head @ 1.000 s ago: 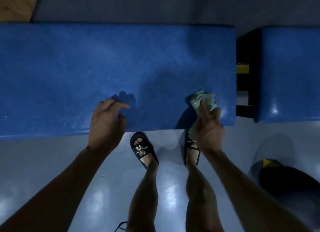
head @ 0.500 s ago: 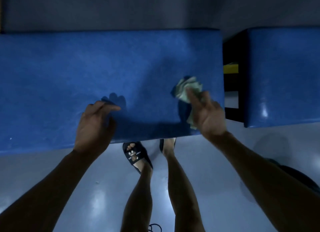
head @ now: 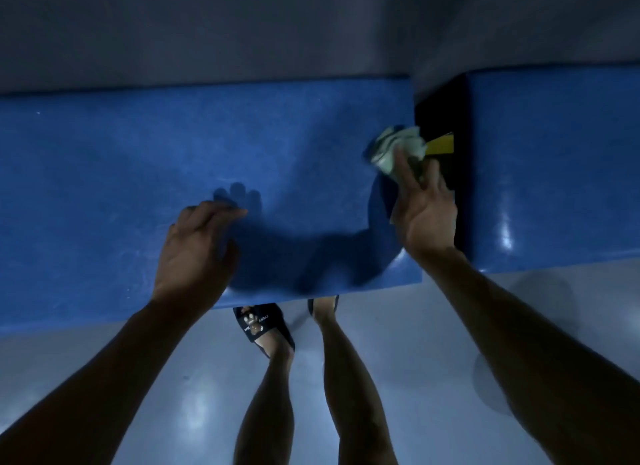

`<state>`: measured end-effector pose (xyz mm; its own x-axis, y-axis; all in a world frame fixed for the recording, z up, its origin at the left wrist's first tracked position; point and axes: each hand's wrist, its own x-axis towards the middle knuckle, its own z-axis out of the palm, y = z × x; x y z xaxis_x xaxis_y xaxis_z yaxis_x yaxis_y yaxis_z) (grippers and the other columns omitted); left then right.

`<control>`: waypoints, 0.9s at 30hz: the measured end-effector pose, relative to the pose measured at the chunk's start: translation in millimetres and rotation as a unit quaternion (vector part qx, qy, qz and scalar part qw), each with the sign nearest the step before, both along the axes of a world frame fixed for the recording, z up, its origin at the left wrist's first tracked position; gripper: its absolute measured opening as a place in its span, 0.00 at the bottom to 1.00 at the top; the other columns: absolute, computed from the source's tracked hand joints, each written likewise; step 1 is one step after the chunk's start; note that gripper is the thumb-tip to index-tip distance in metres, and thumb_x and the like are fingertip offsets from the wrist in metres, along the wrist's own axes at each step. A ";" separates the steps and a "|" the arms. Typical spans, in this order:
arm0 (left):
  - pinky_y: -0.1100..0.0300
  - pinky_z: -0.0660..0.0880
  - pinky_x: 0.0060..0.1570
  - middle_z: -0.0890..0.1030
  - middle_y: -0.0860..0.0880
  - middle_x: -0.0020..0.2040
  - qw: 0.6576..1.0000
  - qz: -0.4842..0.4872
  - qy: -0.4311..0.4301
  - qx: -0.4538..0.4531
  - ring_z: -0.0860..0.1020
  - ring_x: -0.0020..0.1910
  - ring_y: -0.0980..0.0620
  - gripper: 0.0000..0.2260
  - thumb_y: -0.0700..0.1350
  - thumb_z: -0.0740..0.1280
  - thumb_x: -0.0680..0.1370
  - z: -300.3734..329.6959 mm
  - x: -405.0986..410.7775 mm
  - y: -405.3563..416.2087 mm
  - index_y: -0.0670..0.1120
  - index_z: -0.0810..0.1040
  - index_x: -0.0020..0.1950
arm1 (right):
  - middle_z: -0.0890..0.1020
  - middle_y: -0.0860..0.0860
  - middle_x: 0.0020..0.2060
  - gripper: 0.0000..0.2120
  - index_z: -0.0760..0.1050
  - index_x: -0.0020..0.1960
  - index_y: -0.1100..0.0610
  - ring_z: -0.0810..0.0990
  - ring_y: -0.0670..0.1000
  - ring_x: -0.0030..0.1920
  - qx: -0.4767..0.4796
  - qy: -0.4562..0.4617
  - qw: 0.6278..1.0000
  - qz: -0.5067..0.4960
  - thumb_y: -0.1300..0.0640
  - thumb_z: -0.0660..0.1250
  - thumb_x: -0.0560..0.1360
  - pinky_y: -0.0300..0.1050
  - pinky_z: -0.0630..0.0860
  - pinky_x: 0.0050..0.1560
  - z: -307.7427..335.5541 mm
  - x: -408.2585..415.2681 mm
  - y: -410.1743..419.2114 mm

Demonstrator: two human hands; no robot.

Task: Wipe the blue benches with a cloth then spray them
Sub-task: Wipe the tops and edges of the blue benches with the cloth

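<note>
A long blue bench (head: 138, 173) runs across the view, its right end near the middle right. My right hand (head: 424, 208) presses a crumpled pale green cloth (head: 394, 147) against the bench top at that right end, close to the far corner. My left hand (head: 195, 253) rests on the bench near its front edge, fingers curled, holding nothing. A second blue bench (head: 554, 166) stands to the right, apart from the first by a dark gap.
In the dark gap (head: 443, 118) between the benches a yellow piece (head: 441, 145) shows. A grey wall runs behind the benches. My legs and a dark sandal (head: 259, 326) stand on the glossy grey floor (head: 398, 343) under the front edge.
My right hand has slid the cloth from the front edge away from me toward the far right corner. The left hand has stayed on the bench. The view has moved closer.
</note>
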<state>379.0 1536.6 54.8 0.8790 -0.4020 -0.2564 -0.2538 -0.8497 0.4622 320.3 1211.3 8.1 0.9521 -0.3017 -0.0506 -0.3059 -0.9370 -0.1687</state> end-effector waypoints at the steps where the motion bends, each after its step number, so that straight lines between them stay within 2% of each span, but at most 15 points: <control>1: 0.47 0.73 0.57 0.79 0.46 0.61 1.000 -0.004 0.002 0.000 0.73 0.59 0.41 0.22 0.41 0.64 0.70 -2.7 -0.3 -3.0 0.46 0.79 0.64 | 0.73 0.62 0.58 0.30 0.63 0.76 0.53 0.76 0.63 0.46 0.000 0.015 0.998 -0.056 0.61 0.62 0.75 0.52 0.75 0.45 1.7 1.2 -0.4; 2: 0.46 0.73 0.58 0.78 0.46 0.63 1.000 -0.003 0.008 -0.002 0.73 0.60 0.41 0.23 0.42 0.65 0.70 -4.4 -0.3 -5.5 0.47 0.79 0.65 | 0.72 0.63 0.60 0.31 0.62 0.77 0.53 0.76 0.63 0.48 0.008 0.023 0.997 -0.078 0.62 0.62 0.75 0.53 0.76 0.47 3.6 -3.3 6.6; 4: 0.45 0.73 0.58 0.78 0.47 0.64 1.000 0.005 0.015 -0.010 0.73 0.61 0.40 0.24 0.43 0.65 0.69 -5.2 0.6 -10.4 0.47 0.78 0.66 | 0.70 0.63 0.64 0.29 0.60 0.78 0.53 0.77 0.62 0.50 0.055 0.039 0.996 -0.057 0.62 0.59 0.77 0.54 0.80 0.46 7.9 -33.0 27.3; 8: 0.44 0.74 0.57 0.78 0.47 0.63 1.000 0.004 0.013 -0.002 0.73 0.61 0.39 0.24 0.43 0.66 0.69 -1.2 3.7 -15.2 0.46 0.78 0.66 | 0.71 0.60 0.62 0.28 0.59 0.78 0.54 0.77 0.57 0.48 0.106 0.105 0.989 -0.017 0.61 0.59 0.78 0.53 0.82 0.42 18.6 -88.9 33.2; 12: 0.44 0.74 0.55 0.78 0.44 0.62 1.000 -0.007 0.002 0.008 0.73 0.59 0.38 0.24 0.42 0.66 0.69 -1.0 4.8 -16.8 0.45 0.78 0.66 | 0.71 0.62 0.63 0.30 0.62 0.77 0.53 0.79 0.61 0.46 0.093 0.074 0.993 -0.024 0.63 0.62 0.76 0.50 0.79 0.41 8.0 -25.4 11.4; 17: 0.44 0.74 0.55 0.78 0.42 0.61 1.000 -0.007 -0.002 0.013 0.73 0.59 0.38 0.23 0.42 0.67 0.70 0.4 -0.8 -18.3 0.44 0.77 0.66 | 0.65 0.60 0.68 0.32 0.56 0.79 0.48 0.76 0.66 0.54 0.106 0.074 0.983 -0.132 0.62 0.59 0.77 0.53 0.75 0.48 7.5 42.3 -0.6; 19: 0.44 0.74 0.55 0.78 0.42 0.61 1.000 0.004 0.006 0.008 0.73 0.59 0.38 0.23 0.43 0.67 0.70 1.4 -2.8 -15.0 0.44 0.77 0.66 | 0.66 0.60 0.67 0.32 0.57 0.79 0.49 0.76 0.65 0.54 0.119 0.065 0.975 -0.174 0.61 0.60 0.76 0.52 0.74 0.49 10.3 32.4 1.4; 21: 0.45 0.73 0.56 0.78 0.43 0.62 1.000 0.013 0.011 0.004 0.73 0.60 0.39 0.22 0.44 0.66 0.71 3.2 -5.0 -9.4 0.44 0.78 0.65 | 0.66 0.59 0.67 0.33 0.58 0.78 0.50 0.76 0.64 0.53 0.126 0.097 0.961 -0.226 0.54 0.58 0.74 0.52 0.75 0.50 11.1 4.2 2.9; 23: 0.46 0.72 0.56 0.78 0.43 0.62 1.000 0.018 0.015 0.007 0.73 0.60 0.39 0.22 0.46 0.65 0.71 3.8 -8.4 -1.9 0.44 0.78 0.65 | 0.66 0.60 0.67 0.32 0.61 0.77 0.51 0.77 0.66 0.54 0.146 0.126 0.946 -0.260 0.51 0.56 0.72 0.57 0.77 0.52 12.4 -22.9 3.5; 25: 0.47 0.71 0.56 0.78 0.44 0.62 1.000 0.020 0.015 0.012 0.72 0.60 0.41 0.23 0.47 0.64 0.71 3.6 -12.5 4.7 0.44 0.77 0.66 | 0.67 0.60 0.67 0.28 0.63 0.76 0.51 0.77 0.68 0.54 0.137 0.115 0.947 -0.267 0.56 0.60 0.76 0.59 0.76 0.52 9.8 -27.3 2.8; 27: 0.50 0.69 0.55 0.78 0.44 0.62 1.000 0.024 0.013 0.014 0.71 0.60 0.42 0.24 0.48 0.63 0.71 2.1 -17.5 10.2 0.44 0.77 0.66 | 0.67 0.60 0.69 0.28 0.63 0.76 0.50 0.77 0.66 0.54 0.096 0.083 0.950 -0.284 0.59 0.60 0.77 0.57 0.75 0.51 4.5 -7.6 10.2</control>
